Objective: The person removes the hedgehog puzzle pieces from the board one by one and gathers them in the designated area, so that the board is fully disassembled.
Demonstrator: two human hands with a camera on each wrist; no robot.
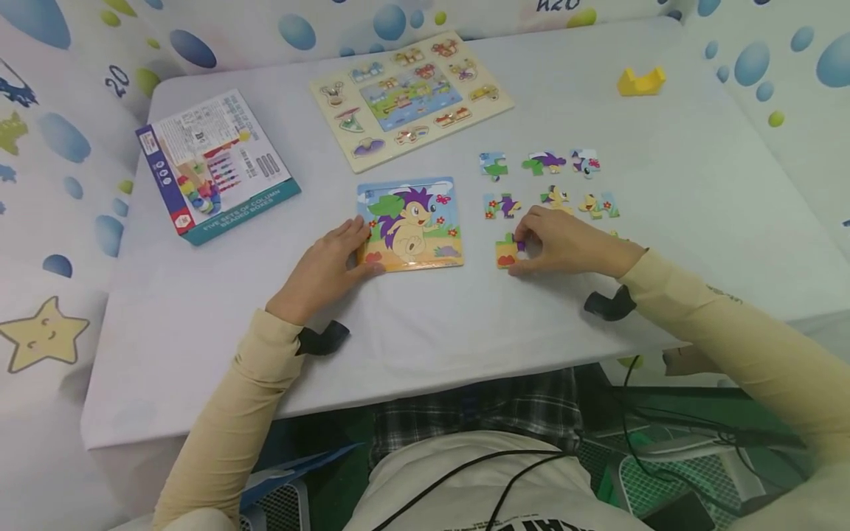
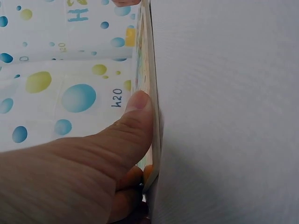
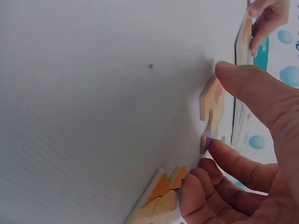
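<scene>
My left hand (image 1: 322,269) grips the lower left corner of a hedgehog picture puzzle board (image 1: 415,225), which lies flat on the white table. In the left wrist view the thumb (image 2: 140,107) rests along the board's edge, with other fingers curled at its corner. To the right of the board, my right hand (image 1: 567,240) has its thumb and index finger at opposite ends of a puzzle piece (image 1: 506,254) with a red patch and a purple tab. The right wrist view shows this piece (image 3: 212,100) low at the table, and another orange-and-cream piece (image 3: 161,198) below the curled fingers.
Several loose puzzle pieces (image 1: 558,162) lie in rows beyond and under my right hand. A larger wooden knob puzzle (image 1: 339,144) sits behind the board. A boxed set (image 1: 239,210) lies at the left, and a yellow block (image 1: 641,82) stands at the far right.
</scene>
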